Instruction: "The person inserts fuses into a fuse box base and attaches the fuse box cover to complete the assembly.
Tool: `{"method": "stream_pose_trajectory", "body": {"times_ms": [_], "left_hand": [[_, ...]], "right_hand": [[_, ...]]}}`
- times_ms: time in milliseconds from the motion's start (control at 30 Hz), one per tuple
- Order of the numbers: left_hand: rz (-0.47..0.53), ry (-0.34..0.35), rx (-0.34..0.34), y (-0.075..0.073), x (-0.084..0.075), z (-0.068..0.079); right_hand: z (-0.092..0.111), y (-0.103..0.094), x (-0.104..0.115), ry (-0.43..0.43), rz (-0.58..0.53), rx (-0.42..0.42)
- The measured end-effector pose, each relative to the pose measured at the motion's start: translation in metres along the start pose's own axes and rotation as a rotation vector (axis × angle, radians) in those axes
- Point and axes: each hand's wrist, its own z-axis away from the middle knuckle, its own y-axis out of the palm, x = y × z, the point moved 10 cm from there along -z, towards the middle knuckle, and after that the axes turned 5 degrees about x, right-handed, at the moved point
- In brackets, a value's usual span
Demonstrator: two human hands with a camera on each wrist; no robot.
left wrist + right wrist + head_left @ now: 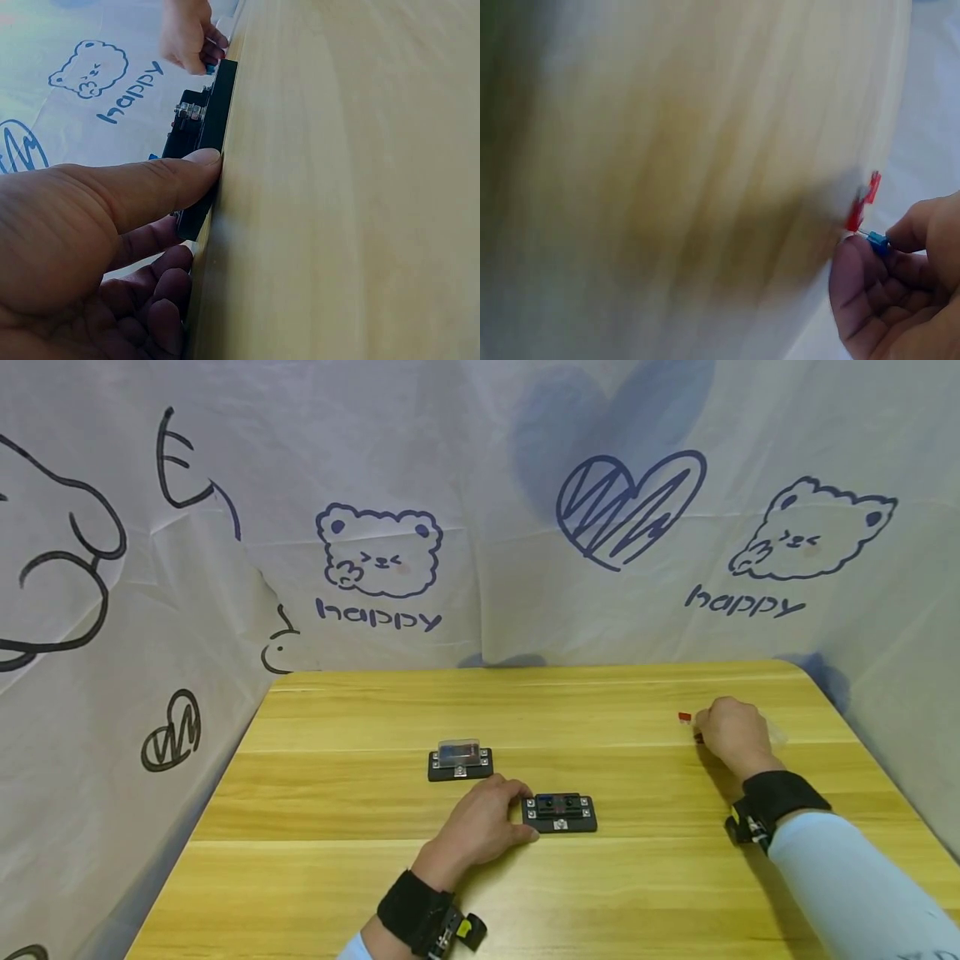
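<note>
In the head view my left hand (480,827) holds the left end of a black fuse block (561,812) on the table, thumb on the near edge and a finger on the far one. The block has no cover on, and a bit of blue shows at its top left. Over at the right, my right hand (733,735) is low over the table. Its thumb and finger pinch a small blue blade fuse (877,241) with thin metal prongs in the right wrist view. Two red blade fuses (854,216) lie just beyond the fingertips.
Another fuse block (460,772) with a clear cover (459,753) stands behind the left hand. Something see-through (777,733) lies partly hidden behind the right hand. White cloth with drawings (480,568) hangs along the back and sides of the wooden table (337,810).
</note>
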Motion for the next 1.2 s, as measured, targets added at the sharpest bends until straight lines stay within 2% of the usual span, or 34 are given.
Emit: {"method": "stream_pose_trajectory", "body": {"times_ms": [233, 367, 600, 800, 1000, 1200], "left_hand": [[0.008, 0.0, -0.001, 0.0, 0.0, 0.0], [0.009, -0.001, -0.009, -0.001, 0.0, 0.0], [0.008, 0.004, -0.012, -0.001, 0.0, 0.001], [0.003, 0.006, -0.012, -0.001, 0.0, 0.0], [-0.008, 0.009, -0.015, 0.0, 0.0, -0.001], [-0.01, 0.014, -0.02, -0.001, 0.0, -0.001]], "right_hand": [[0.014, -0.014, 0.044, -0.152, -0.001, -0.092], [0.025, -0.013, 0.075, -0.233, -0.033, -0.09], [0.052, 0.004, 0.13, -0.381, -0.05, -0.095], [0.079, 0.021, 0.169, -0.471, -0.092, -0.09], [0.101, 0.035, 0.193, -0.502, -0.14, -0.054], [0.118, 0.038, 0.208, -0.562, -0.169, -0.075]]}}
